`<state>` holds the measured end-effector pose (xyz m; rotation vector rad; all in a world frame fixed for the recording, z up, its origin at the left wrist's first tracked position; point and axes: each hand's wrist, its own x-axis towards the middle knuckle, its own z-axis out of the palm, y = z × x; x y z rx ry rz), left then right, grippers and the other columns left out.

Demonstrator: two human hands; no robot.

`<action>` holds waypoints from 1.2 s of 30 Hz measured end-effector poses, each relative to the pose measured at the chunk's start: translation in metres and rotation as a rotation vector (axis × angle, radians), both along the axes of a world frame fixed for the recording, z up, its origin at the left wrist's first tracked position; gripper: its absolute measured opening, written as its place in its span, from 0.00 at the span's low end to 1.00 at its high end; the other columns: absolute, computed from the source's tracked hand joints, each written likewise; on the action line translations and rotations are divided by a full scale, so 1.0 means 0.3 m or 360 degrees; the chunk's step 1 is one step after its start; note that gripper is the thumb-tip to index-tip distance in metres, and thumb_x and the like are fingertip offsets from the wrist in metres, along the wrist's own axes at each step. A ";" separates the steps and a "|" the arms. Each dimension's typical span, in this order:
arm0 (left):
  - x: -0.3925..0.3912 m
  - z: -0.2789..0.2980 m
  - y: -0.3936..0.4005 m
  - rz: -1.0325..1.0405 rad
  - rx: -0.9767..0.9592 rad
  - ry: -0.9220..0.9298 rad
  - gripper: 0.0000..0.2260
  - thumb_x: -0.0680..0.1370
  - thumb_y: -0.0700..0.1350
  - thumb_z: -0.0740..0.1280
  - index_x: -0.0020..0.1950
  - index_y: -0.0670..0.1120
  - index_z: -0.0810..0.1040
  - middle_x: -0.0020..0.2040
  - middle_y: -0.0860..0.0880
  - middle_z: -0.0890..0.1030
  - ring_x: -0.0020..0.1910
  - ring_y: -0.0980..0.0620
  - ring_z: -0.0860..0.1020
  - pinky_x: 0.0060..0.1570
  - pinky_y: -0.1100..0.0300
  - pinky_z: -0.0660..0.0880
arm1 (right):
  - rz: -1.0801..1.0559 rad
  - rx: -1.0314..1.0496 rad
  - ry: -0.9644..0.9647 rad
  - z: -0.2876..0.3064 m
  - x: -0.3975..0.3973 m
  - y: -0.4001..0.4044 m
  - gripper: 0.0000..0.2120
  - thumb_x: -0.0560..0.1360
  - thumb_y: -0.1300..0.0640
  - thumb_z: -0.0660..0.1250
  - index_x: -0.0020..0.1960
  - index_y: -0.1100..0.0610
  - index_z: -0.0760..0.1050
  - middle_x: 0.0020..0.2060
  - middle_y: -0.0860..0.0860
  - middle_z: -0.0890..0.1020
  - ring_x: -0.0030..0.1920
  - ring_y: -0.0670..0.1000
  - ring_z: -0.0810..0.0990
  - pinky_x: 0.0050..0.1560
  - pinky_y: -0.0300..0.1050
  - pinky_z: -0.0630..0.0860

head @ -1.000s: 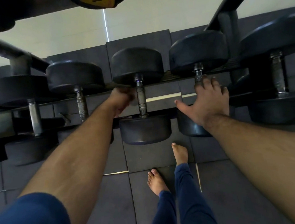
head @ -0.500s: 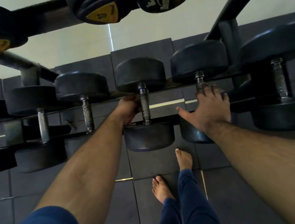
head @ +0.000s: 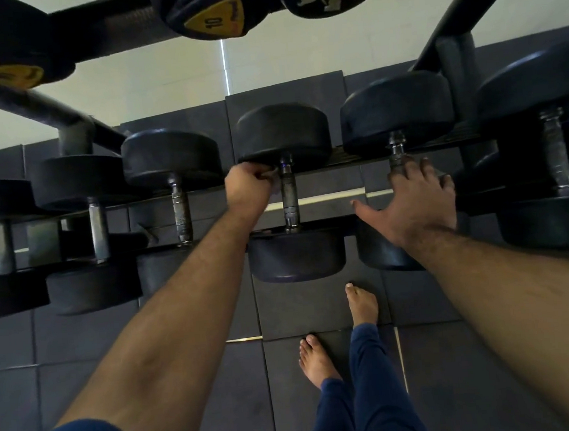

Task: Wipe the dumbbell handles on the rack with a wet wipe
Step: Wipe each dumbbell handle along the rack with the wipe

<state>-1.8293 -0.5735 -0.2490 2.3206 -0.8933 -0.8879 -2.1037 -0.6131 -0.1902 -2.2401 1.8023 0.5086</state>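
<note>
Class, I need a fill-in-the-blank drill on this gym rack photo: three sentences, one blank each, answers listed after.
1. The left hand holds the wet wipe beside the handle of the ____ dumbbell.
2. The right hand rests with fingers ____.
3. The yellow label on the upper rack shows the number ____.

Answers: middle; spread; 10

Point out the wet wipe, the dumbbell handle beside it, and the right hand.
wet wipe (head: 275, 188): head view, on the pale bit showing at the left hand's fingers.
dumbbell handle (head: 289, 196): head view, on the middle of the metal bar.
right hand (head: 419, 203): head view, on the back of the hand.
</note>
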 end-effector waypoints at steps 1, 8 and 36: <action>-0.039 0.010 0.011 -0.0144 0.0011 -0.0164 0.07 0.78 0.41 0.72 0.54 0.47 0.88 0.48 0.46 0.88 0.49 0.48 0.85 0.48 0.63 0.76 | -0.0002 0.0003 0.0000 -0.001 0.000 0.000 0.55 0.69 0.15 0.49 0.78 0.55 0.73 0.83 0.56 0.65 0.84 0.62 0.59 0.79 0.70 0.61; -0.016 0.101 0.074 -0.1492 0.0471 -0.0465 0.10 0.80 0.45 0.70 0.58 0.54 0.87 0.55 0.51 0.86 0.55 0.49 0.83 0.59 0.51 0.80 | 0.0018 -0.0029 -0.0006 -0.005 -0.007 0.001 0.56 0.69 0.14 0.47 0.76 0.56 0.74 0.82 0.57 0.66 0.83 0.62 0.60 0.78 0.70 0.63; -0.711 0.230 -0.141 -0.0091 -0.0279 0.0125 0.07 0.80 0.43 0.72 0.57 0.49 0.85 0.50 0.50 0.86 0.47 0.52 0.85 0.49 0.53 0.85 | 0.0175 -0.0164 -0.0118 0.038 -0.604 -0.241 0.51 0.76 0.20 0.43 0.81 0.56 0.68 0.83 0.57 0.66 0.83 0.60 0.62 0.82 0.64 0.55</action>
